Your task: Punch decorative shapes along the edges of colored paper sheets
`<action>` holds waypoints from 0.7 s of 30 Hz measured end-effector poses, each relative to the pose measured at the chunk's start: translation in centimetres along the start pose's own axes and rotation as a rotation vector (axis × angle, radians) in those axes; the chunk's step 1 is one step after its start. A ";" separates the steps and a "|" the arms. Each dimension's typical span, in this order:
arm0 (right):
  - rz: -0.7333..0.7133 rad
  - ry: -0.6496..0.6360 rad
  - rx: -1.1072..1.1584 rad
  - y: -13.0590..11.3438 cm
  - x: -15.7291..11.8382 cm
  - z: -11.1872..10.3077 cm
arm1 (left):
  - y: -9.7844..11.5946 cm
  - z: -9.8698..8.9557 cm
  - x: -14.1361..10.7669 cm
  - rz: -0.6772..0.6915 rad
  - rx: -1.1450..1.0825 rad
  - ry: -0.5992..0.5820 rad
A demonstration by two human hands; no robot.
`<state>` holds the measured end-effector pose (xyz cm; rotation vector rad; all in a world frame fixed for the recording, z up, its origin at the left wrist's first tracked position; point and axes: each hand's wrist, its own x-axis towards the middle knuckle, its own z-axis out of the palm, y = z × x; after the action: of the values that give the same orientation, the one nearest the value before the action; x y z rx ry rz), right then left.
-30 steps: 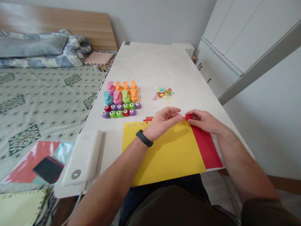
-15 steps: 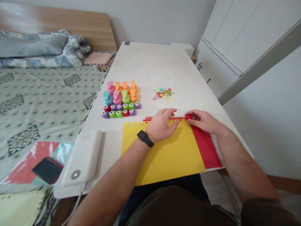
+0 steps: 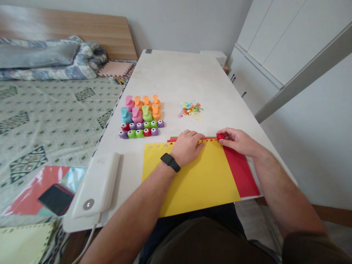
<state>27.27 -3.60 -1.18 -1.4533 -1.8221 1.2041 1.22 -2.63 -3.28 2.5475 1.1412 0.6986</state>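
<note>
A yellow sheet of paper [image 3: 198, 179] lies in front of me, with a row of small punched shapes along its far edge. My left hand [image 3: 188, 146], wearing a black watch, rests on that far edge with its fingers curled down and the thumb drawn close, holding the sheet. At the sheet's far right corner, my right hand [image 3: 238, 141] grips a small red craft punch [image 3: 220, 137] between thumb and fingers. The punch sits at the paper's edge. Beneath the yellow sheet a red sheet [image 3: 242, 172] shows on the right, and more coloured paper edges peek out behind.
Several colourful craft punches [image 3: 137, 114] stand in rows at the left. A heap of paper confetti [image 3: 191, 109] lies beyond the sheets. A white device [image 3: 96, 183] with a cable is at the table's near left. A phone [image 3: 56, 198] lies on the bed [image 3: 63, 132].
My left hand has come down onto the sheet's far edge, its outstretched fingers now curled in. My right hand and the red punch stay in place.
</note>
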 end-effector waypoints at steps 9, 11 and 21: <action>-0.057 0.145 0.009 -0.6 -0.2 -0.5 | -0.1 0.4 0.1 -0.016 0.044 -0.030; -0.115 0.241 0.068 -1.5 -0.5 -0.8 | 0.0 0.4 0.1 -0.014 0.058 -0.034; -0.170 -0.476 0.132 -10.3 -1.8 4.6 | 0.4 -0.2 0.3 0.027 0.107 -0.107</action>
<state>18.98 -7.14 5.87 -0.9694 -2.0694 1.6466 1.53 -2.69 -2.84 2.6574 1.1396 0.5133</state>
